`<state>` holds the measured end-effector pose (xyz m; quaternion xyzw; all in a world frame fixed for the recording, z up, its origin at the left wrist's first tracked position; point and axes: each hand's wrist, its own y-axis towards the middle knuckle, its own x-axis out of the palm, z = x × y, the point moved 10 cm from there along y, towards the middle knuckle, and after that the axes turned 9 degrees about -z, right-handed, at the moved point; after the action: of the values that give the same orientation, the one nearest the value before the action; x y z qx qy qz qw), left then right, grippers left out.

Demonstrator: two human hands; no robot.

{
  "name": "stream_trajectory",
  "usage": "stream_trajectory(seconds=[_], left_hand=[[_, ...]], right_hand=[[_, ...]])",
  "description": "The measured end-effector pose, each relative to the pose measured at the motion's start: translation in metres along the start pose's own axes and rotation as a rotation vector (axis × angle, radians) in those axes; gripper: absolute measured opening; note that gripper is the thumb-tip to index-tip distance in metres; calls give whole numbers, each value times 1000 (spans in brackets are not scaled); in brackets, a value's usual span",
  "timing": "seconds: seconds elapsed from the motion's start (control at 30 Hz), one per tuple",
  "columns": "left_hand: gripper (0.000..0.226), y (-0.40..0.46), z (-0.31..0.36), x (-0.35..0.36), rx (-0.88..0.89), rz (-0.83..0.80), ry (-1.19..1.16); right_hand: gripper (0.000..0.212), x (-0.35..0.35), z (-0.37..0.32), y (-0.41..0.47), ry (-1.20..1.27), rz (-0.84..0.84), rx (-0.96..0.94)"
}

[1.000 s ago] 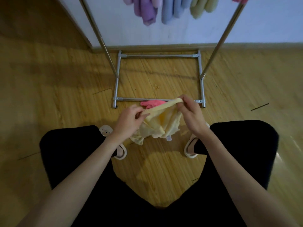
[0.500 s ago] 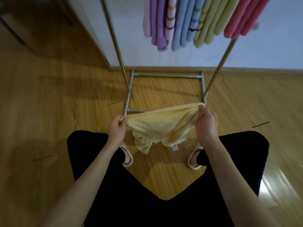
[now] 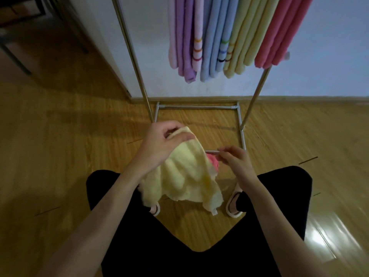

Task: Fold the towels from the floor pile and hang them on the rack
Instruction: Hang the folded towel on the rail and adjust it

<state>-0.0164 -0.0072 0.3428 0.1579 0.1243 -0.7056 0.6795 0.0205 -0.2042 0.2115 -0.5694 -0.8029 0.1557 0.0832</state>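
Note:
A pale yellow towel (image 3: 185, 176) hangs crumpled in front of my knees. My left hand (image 3: 163, 144) grips its top corner, raised just before the rack's base. My right hand (image 3: 233, 162) hovers just right of the towel with loosely curled fingers and holds nothing that I can see. A pink towel (image 3: 214, 163) lies on the floor, mostly hidden behind the yellow one. The metal rack (image 3: 199, 106) stands against the wall. Several folded towels (image 3: 219, 37) hang from its top in pink, purple, blue, yellow-green and coral.
The rack's slanted poles (image 3: 129, 47) rise left and right of its floor frame. Dark furniture legs (image 3: 12, 54) stand at the upper left. My black-trousered legs and white slippers (image 3: 233, 206) are on the wooden floor (image 3: 60, 156) below the towel.
My right hand has let go of the towel's right corner. The left hand has lifted its corner up and towards the middle, so the spread towel now hangs from that one hand.

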Motion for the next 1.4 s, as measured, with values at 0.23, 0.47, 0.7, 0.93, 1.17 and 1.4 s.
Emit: stream_trajectory(seconds=[0.23,0.47,0.7,0.93,1.17,1.4], left_hand=[[19,7,8,25,7,-108,17],[9,6,13,22,9,-143,56],[15,11,32,15,62,-127,92],[17,11,44,3,115,-132,116],[3,-5,24,-7,99,-96,14],[23,-34,-51,-12,-179,-83,40]], right_hand=[[14,15,-104,-19,-15,-184,-431],[19,34,-137,-24,-205,-275,-553],[22,49,-148,-17,-211,-310,-569],[12,62,-160,-13,-127,-418,-545],[12,79,-183,-27,-213,-402,-674],[2,61,-192,-32,-178,-292,-724]])
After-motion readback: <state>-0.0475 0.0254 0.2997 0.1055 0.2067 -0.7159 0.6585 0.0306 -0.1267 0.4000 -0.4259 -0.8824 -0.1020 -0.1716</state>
